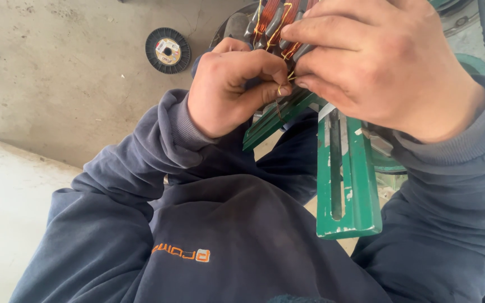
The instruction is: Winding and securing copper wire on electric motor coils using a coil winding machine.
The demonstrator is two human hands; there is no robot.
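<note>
Both the left hand (228, 90) and the right hand (377, 62) pinch with closed fingers the thin, springy, easily kinked yellow-orange copper wire (283, 84) at 12 o'clock above the green slotted metal bracket (346, 185), best held near its end.

A workshop: bare concrete floor (57, 73), green metal frame (346, 179), wire spool (168, 50).

Soft even daylight, sharp focus, faint shadows

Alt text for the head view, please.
Two bare hands, left hand and right hand, pinch thin copper wire at a wound motor core above a green metal frame. A wire spool lies on the concrete floor.
</note>
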